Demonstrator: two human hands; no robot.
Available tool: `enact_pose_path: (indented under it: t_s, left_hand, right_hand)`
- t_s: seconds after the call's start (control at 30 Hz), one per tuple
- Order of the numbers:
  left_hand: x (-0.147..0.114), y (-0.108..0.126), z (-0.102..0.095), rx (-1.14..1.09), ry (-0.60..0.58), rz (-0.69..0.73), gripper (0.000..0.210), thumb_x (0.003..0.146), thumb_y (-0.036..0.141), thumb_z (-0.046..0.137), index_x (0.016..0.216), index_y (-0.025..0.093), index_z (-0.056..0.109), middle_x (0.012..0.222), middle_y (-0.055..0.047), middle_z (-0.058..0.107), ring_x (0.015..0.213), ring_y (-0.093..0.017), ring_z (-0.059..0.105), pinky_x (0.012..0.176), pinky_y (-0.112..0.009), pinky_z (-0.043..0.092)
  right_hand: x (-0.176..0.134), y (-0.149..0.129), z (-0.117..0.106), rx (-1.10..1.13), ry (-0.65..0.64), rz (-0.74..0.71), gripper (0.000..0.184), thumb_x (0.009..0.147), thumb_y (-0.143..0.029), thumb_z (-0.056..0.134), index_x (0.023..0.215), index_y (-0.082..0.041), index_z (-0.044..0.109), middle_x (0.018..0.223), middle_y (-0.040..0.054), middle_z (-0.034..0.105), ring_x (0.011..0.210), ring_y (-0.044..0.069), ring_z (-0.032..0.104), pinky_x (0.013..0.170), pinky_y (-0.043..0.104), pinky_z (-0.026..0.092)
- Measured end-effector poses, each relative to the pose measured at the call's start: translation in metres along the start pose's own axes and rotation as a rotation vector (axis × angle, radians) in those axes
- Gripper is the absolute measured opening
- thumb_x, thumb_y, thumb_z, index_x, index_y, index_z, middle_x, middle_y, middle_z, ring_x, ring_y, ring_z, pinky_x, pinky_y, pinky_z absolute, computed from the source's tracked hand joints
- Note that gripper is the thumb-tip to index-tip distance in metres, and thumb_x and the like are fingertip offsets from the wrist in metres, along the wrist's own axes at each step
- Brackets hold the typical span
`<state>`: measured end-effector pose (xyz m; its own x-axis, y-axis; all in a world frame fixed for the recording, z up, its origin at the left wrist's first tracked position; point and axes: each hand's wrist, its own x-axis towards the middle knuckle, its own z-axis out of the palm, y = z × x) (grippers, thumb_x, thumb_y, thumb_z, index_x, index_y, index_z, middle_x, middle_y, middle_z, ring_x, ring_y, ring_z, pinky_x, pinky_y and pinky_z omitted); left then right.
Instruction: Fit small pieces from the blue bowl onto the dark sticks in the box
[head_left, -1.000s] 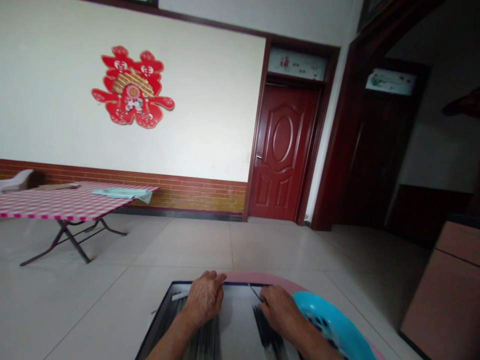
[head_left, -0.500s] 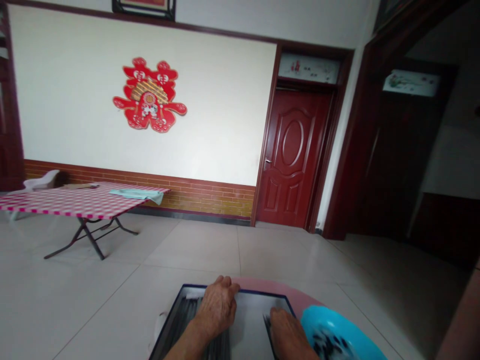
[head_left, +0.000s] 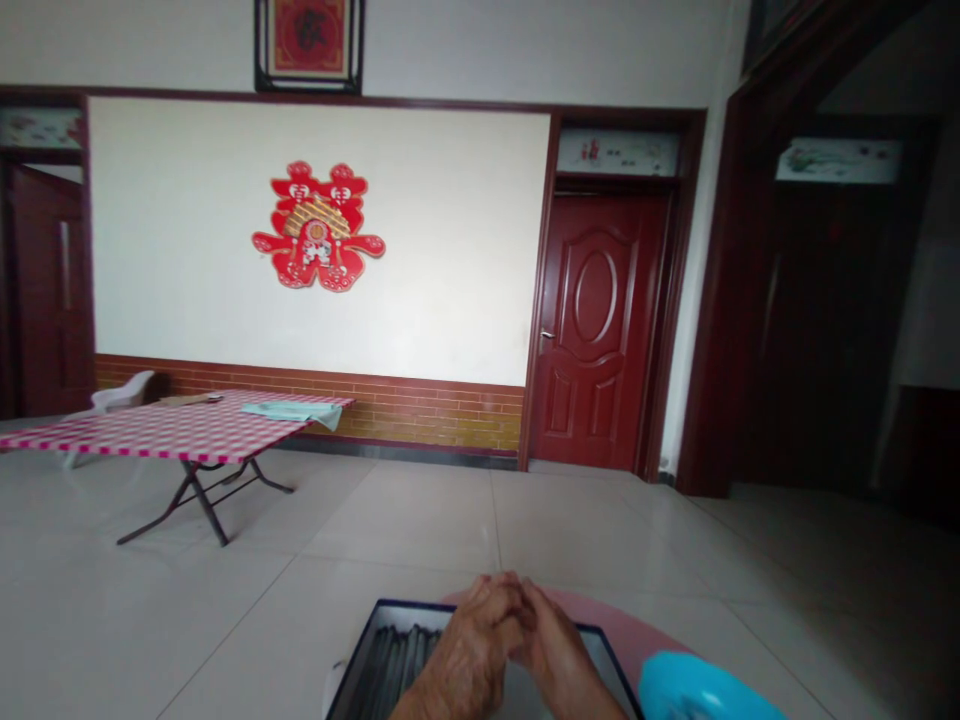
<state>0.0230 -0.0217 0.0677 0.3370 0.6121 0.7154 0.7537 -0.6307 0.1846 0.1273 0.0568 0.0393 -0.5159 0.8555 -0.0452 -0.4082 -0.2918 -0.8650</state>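
Over a white tray with a dark blue rim (head_left: pixel 420 604), my two hands meet with their fingers touching. My left hand (head_left: pixel 476 640) is closed, its fingers curled in against the other hand. My right hand (head_left: pixel 555 650) is closed too, its fingertips pressed to the left one. Whatever sits between them is hidden by the fingers. Along the tray's left side lie several dark, thin, stick-like pieces (head_left: pixel 386 660), side by side. A bright blue plastic basin (head_left: pixel 701 685) stands just right of the tray, cut off by the frame's bottom edge.
Tray and basin rest on a pink round surface (head_left: pixel 630 625). A folding table with a pink checked cover (head_left: pixel 172 425) stands at the left, a light green cloth (head_left: pixel 296 411) on it and a white chair (head_left: pixel 124 392) behind. A red door (head_left: pixel 596 330) is across the tiled floor.
My hands have come together over the tray; before, they were apart, the right holding thin dark pieces at the tray's right side. My view has tilted up and turned slightly left.
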Motion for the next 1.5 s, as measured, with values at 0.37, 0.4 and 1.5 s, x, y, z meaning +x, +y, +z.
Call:
enact_pose_path:
  t_s: [0.37,0.4,1.5]
  left_hand:
    - [0.0,0.001,0.006,-0.322,0.2,-0.04,0.025,0.089,0.012,0.032,0.095,0.02,0.054,0.102,-0.009,0.062,0.103,-0.017,0.055,0.089,-0.031,0.044]
    - [-0.001,-0.002,0.008,-0.305,0.235,-0.071,0.024,0.09,0.013,0.034,0.098,0.021,0.055,0.104,-0.008,0.062,0.103,-0.017,0.055,0.09,-0.03,0.044]
    - [-0.019,-0.021,0.027,0.298,0.15,-0.451,0.016,0.086,0.014,0.041,0.085,0.019,0.056,0.079,-0.003,0.056,0.067,-0.014,0.059,0.061,-0.022,0.044]
  right_hand:
    - [0.015,-0.014,-0.003,0.324,0.077,0.079,0.016,0.058,-0.025,0.075,0.06,-0.016,0.062,0.062,0.0032,0.068,0.058,0.013,0.063,0.05,0.02,0.046]
    - [0.016,-0.013,-0.006,0.321,0.089,0.059,0.017,0.058,-0.026,0.076,0.062,-0.017,0.062,0.064,0.0031,0.069,0.06,0.013,0.063,0.053,0.02,0.047]
    - [0.0,0.013,0.009,0.082,0.111,-0.133,0.031,0.058,-0.041,0.075,0.072,-0.016,0.062,0.067,0.0021,0.066,0.064,0.016,0.061,0.057,0.026,0.047]
